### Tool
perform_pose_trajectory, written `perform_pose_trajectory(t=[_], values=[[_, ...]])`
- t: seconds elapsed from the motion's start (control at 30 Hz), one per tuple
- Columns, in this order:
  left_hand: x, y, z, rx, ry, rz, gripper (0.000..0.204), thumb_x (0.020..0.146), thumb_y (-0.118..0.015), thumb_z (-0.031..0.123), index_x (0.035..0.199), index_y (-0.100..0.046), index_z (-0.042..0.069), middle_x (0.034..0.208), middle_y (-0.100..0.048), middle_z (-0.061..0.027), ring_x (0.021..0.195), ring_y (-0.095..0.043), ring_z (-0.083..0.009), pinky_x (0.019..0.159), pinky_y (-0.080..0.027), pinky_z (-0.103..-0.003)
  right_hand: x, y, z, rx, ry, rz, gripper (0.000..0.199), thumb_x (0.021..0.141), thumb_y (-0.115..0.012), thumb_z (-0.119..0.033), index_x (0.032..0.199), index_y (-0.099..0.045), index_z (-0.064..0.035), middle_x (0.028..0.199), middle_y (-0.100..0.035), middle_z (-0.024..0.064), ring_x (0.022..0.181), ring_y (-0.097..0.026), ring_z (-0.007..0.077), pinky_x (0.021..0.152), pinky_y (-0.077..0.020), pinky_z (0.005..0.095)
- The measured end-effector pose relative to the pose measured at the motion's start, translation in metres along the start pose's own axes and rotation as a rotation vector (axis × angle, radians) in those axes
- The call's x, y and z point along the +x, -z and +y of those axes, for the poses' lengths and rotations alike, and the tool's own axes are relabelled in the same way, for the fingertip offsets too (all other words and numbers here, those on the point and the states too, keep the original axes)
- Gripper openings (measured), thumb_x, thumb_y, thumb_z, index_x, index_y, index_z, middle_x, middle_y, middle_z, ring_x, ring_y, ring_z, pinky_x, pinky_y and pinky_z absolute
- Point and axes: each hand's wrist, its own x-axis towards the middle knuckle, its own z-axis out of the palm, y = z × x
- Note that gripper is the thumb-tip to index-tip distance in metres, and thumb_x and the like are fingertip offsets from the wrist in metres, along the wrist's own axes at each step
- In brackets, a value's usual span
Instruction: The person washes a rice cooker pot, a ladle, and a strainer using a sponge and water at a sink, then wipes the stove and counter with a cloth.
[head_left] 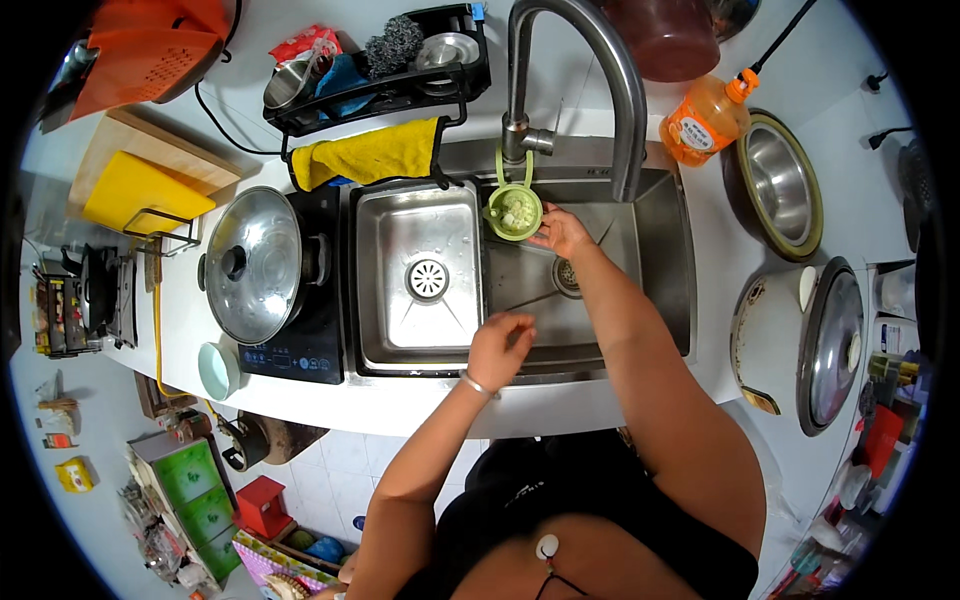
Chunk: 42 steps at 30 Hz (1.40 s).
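Observation:
A small light-green strainer basket [514, 226] hangs by its long loop handle from the base of the tap [516, 135]. Pale, wet-looking bits lie inside it. My right hand [566, 234] reaches over the right sink basin [615, 310] and grips the strainer's right side; some of its fingertips are hidden behind the rim. Over the front edge of the sink, near the divider, hovers my left hand [502, 352]. Its fingers are loosely bent, the thumb stands apart, and nothing shows in it. The left basin [385, 320] has a round drain strainer [428, 280].
Left of the sink, a lidded pan [254, 265] sits on a black cooktop [290, 362], near a pale bowl [218, 370]. A yellow cloth [367, 155] hangs off a black rack [375, 98]. At right stand an orange soap bottle [705, 122], metal basins [780, 185] and a lidded pot [770, 335].

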Motion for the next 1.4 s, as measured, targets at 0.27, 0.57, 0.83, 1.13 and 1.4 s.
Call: perform_pose_trajectory(t=[0.27,0.57,0.83,1.13,1.4], values=[[0.115,-0.053,-0.075,0.1,0.146,0.372,0.043,0.077,-0.066,0.016,0.111,-0.053,-0.007,0.097,-0.062,-0.0264,0.09,-0.06,-0.0421,0.08,-0.047,-0.043,-0.016,-0.004,0.003,-0.25,0.078,0.094,0.036,0.081,-0.062,-0.014,0.116,-0.053,-0.0135,0.104,-0.061,0.0054,0.093,-0.061,0.0233,0.073,-0.052,0.0396],[0.162,-0.049,-0.045,-0.46,0.741,0.474,0.033,0.093,-0.053,0.025,0.088,-0.058,-0.007,0.064,-0.062,-0.0151,0.045,-0.061,-0.0232,0.035,-0.044,-0.033,-0.009,-0.011,0.002,-0.822,0.331,0.28,0.035,0.075,-0.064,-0.017,0.104,-0.058,0.0007,0.088,-0.066,0.0112,0.081,-0.063,0.0193,0.075,-0.0491,0.0309],[0.164,-0.061,-0.024,-0.691,0.755,0.727,0.021,0.088,-0.054,0.015,0.08,-0.057,-0.004,0.057,-0.058,-0.0125,0.04,-0.052,-0.0192,0.035,-0.039,-0.031,-0.005,0.007,-0.001,-0.865,0.384,0.304,0.037,0.075,-0.066,-0.019,0.105,-0.058,0.0007,0.098,-0.065,0.0137,0.09,-0.062,0.0211,0.076,-0.0494,0.0322],[0.151,-0.063,-0.005,-0.799,0.578,0.758,0.017,0.085,-0.057,0.019,0.079,-0.054,0.003,0.058,-0.058,-0.0091,0.04,-0.047,-0.0149,0.036,-0.036,-0.028,-0.042,-0.01,-0.032,-0.361,0.22,0.256,0.038,0.08,-0.065,-0.019,0.114,-0.054,-0.0068,0.101,-0.061,0.0036,0.089,-0.061,0.0168,0.07,-0.0482,0.0313],[0.13,-0.019,0.015,-0.625,0.32,0.719,0.015,0.084,-0.054,0.015,0.08,-0.054,0.001,0.063,-0.064,-0.0147,0.041,-0.055,-0.0173,0.039,-0.045,-0.028,-0.071,-0.003,-0.039,-0.308,0.264,0.147,0.021,0.083,-0.061,-0.014,0.103,-0.06,-0.0086,0.094,-0.065,0.0007,0.083,-0.06,0.0121,0.071,-0.0437,0.0266]])
